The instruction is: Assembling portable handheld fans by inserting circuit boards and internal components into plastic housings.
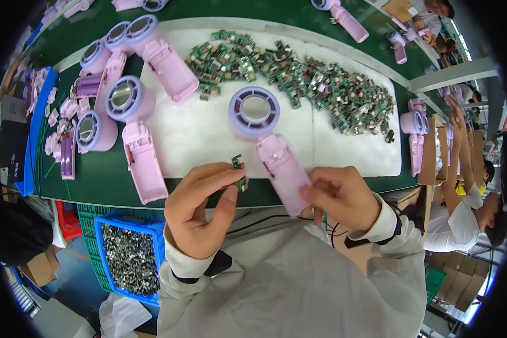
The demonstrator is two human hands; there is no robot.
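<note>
My left hand pinches a small green circuit board between thumb and fingertips, just left of a handheld fan. This fan has a pink handle and a round lilac head with a silvery centre. Around the lower end of its handle my right hand is closed, holding it tilted over the near table edge. The head lies over a white foam sheet. Below the right fingers a sliver of green shows, too small to make out. Farther off, a long heap of green circuit boards covers the sheet's back and right.
Several more fans, one with an open pink handle, lie at the left beside purple battery-like cylinders. A blue tray of pink parts borders them. Below the table stands a blue crate full of small parts. Co-workers sit at the right.
</note>
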